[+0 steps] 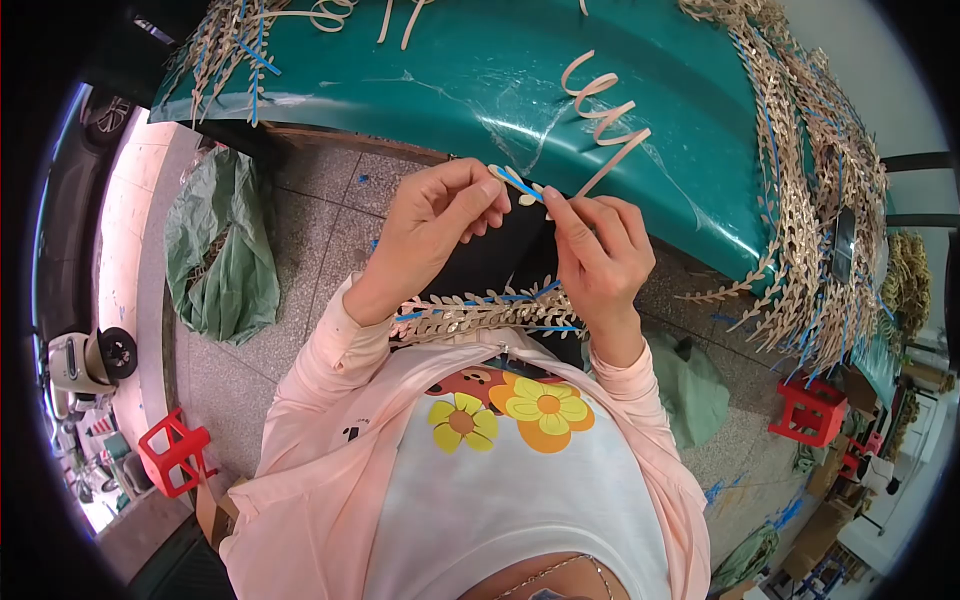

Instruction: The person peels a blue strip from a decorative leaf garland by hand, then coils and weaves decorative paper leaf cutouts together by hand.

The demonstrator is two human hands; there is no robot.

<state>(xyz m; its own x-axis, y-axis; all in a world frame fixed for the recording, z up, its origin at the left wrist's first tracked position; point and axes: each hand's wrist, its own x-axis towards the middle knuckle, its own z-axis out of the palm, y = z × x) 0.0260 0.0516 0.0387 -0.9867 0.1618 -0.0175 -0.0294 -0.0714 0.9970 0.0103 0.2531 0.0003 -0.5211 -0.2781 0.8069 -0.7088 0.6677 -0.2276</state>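
My left hand [436,218] is closed in a pinch at one end of a short piece of pale leaf trim [526,199] with a blue strip [520,184] along it. My right hand [602,248] pinches the other end between thumb and forefinger. A curly tan ribbon [605,122] runs from the right fingers up over the green table edge. Exactly how the ribbon meets the trim is hidden by the fingertips. Across my lap lie more gold leaf strands [480,317] with blue strips among them.
The green-covered table [400,100] curves ahead, with heaped leaf strands [800,180] at right and a smaller bunch [222,60] at left. A green sack [222,245] stands on the floor at left. Red stools [175,452] are on both sides.
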